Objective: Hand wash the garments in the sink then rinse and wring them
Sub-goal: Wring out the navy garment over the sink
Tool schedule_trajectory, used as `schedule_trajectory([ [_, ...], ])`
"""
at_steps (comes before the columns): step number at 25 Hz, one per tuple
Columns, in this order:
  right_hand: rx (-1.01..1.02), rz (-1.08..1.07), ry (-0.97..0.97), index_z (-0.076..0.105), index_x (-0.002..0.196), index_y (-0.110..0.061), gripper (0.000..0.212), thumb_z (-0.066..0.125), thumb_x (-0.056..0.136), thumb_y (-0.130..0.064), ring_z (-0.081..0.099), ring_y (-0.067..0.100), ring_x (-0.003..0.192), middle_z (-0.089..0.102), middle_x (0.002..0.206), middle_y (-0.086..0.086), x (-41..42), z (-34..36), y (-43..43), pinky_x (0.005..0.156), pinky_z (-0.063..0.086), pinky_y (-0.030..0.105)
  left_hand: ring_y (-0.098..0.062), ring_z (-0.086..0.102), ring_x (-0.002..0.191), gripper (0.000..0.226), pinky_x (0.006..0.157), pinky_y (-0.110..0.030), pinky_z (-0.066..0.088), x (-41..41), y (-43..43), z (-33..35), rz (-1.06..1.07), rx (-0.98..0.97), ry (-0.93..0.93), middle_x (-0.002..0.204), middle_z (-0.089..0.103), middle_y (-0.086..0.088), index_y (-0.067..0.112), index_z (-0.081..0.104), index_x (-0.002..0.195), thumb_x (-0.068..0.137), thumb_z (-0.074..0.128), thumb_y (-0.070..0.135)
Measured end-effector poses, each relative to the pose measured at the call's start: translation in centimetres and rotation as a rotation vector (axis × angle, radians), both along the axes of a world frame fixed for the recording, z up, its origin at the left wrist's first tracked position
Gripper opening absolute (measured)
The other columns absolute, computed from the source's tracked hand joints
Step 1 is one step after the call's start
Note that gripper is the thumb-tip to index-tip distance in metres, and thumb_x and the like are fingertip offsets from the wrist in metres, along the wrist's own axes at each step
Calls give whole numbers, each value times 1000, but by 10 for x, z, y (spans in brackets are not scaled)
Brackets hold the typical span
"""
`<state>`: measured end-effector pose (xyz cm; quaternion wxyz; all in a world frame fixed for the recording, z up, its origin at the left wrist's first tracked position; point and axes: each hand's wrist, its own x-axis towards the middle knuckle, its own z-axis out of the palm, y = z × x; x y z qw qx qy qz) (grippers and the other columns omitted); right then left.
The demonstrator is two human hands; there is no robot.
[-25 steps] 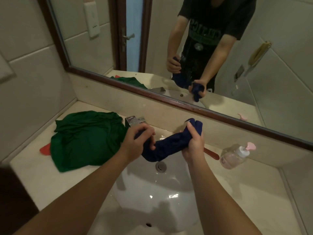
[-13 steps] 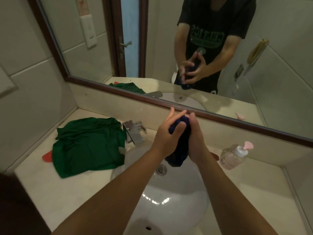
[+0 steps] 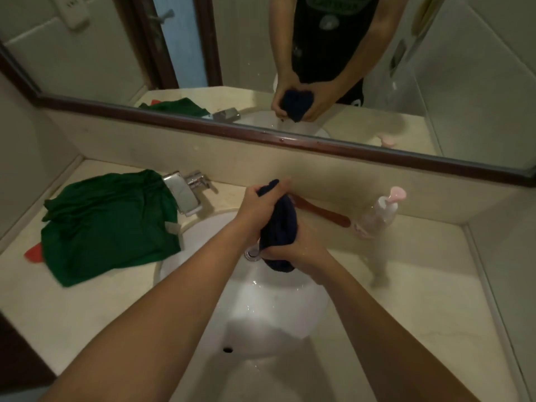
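Observation:
A dark blue garment (image 3: 280, 224) is bunched into a tight upright roll above the white sink (image 3: 261, 309), over the drain (image 3: 253, 254). My left hand (image 3: 256, 207) grips its upper end, and a bit of cloth sticks out above the fist. My right hand (image 3: 295, 250) grips its lower end. A green garment (image 3: 107, 224) lies spread on the counter left of the sink, beside the chrome tap (image 3: 185, 192).
A clear pump bottle with a pink top (image 3: 380, 213) and a red-brown handled tool (image 3: 322, 213) lie on the counter behind the sink at right. Something red (image 3: 33, 252) pokes out from under the green garment. A framed mirror (image 3: 261, 134) runs along the back wall.
The blue garment went from stretched sideways between my hands to a tight upright bundle. My right hand has dropped to its lower end while my left stays on top. The camera has tilted down.

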<state>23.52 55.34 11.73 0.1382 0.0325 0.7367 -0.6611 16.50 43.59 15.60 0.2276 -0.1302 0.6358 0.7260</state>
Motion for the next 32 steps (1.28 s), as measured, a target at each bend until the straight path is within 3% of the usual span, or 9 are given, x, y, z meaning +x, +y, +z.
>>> schedule_trajectory([
  [5, -541, 143, -378, 60, 125, -11, 80, 94, 55, -26, 72, 29, 90, 72, 104, 11, 18, -3, 30, 67, 59, 41, -29, 63, 101, 54, 87, -39, 48, -8, -34, -43, -240, 137, 167, 109, 70, -13, 10, 67, 116, 77, 73, 48],
  [9, -680, 260, -555, 58, 127, -4, 89, 97, 53, -35, 67, 32, 85, 67, 105, 16, 15, -26, 15, 60, 58, 38, -26, 68, 108, 109, 94, -42, 53, 9, -26, -82, -254, 340, -108, 117, 71, -12, 8, 62, 126, 44, 87, 75],
  [11, -696, 225, -615, 57, 129, -3, 93, 97, 51, -35, 65, 32, 85, 66, 105, 17, 15, -40, 7, 57, 57, 36, -33, 66, 118, 98, 104, -52, 49, 8, -28, -98, -222, 439, -152, 125, 70, -14, 13, 54, 139, 60, 87, 61],
  [13, -626, 193, -667, 58, 130, -4, 94, 96, 49, -34, 67, 31, 85, 68, 105, 16, 13, -45, 5, 58, 58, 36, -36, 69, 104, 64, 98, -55, 52, 4, -33, -101, -104, 470, -119, 110, 71, -13, 19, 55, 136, 79, 78, 35],
  [16, -385, 158, -686, 60, 130, -11, 82, 88, 57, -35, 70, 26, 84, 72, 103, 12, 3, -40, 9, 61, 57, 34, -26, 65, 81, 23, 79, -42, 52, -3, -40, -100, -83, 225, -68, 84, 66, -7, 17, 67, 98, 80, 76, 28],
  [20, 157, 359, -587, 58, 128, -19, 71, 91, 68, -36, 68, 22, 91, 69, 110, 7, -22, -18, -1, 70, 59, 36, -27, 69, 81, 21, 80, -43, 55, -7, -42, -96, -15, -48, -93, 84, 72, -10, 12, 70, 94, 81, 81, 24],
  [25, 1107, 362, -274, 22, 148, -9, 82, 76, 87, -19, 66, 32, 99, 62, 116, 16, -35, -25, -48, 78, 55, 41, -29, 64, 81, 10, 69, -36, 52, -8, -22, -99, 164, -413, -71, 81, 66, -9, 9, 60, 82, 81, 69, 15],
  [29, 1037, 220, -111, 41, 125, -14, 48, 73, 89, -21, 62, 29, 97, 62, 112, 11, -24, -44, -42, 79, 53, 40, -27, 64, 94, 15, 75, -31, 46, -7, -12, -93, 183, -494, 29, 95, 66, -5, 10, 63, 101, 90, 66, 20],
  [32, 451, 99, -420, 58, 113, -18, 44, 83, 78, -19, 67, 27, 97, 67, 107, 7, -22, -33, -23, 82, 61, 44, -21, 61, 109, 54, 86, -32, 51, -4, -19, -84, -112, -374, 67, 125, 60, -2, 16, 53, 132, 88, 76, 40],
])
